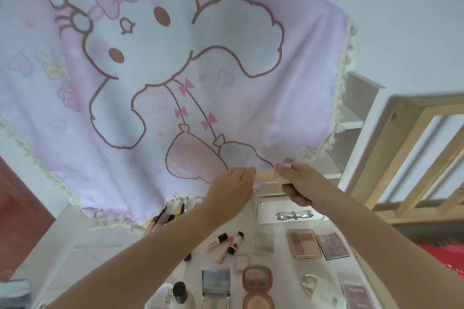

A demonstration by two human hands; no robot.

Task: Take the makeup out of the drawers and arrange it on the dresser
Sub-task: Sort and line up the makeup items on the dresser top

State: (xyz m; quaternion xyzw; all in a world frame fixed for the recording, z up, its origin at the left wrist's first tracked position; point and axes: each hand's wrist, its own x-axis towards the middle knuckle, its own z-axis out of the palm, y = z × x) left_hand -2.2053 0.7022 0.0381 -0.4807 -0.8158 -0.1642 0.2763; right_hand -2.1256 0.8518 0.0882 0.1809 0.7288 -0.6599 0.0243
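Observation:
Both my hands are raised above the white dresser top (105, 256) and hold one small peach-pink makeup tube (265, 175) between them. My left hand (229, 189) grips its left end, and my right hand (293, 183) grips its pale right end. Below them makeup lies spread out: two lip tubes with black caps (233, 239), a clear eyeshadow palette (263, 242), a pink palette (303, 243), a dark palette (332, 246), a round pink compact (257, 286), a square mirrored palette (216, 288) and a black-capped bottle (179, 292).
A pink cartoon-print cloth (175, 70) hangs behind the dresser. Pencils and brushes (167, 217) lie at its lower edge. A white box with a silver bow (288, 212) stands at the back right. White shelves (351, 118) and a wooden frame (411, 148) are to the right.

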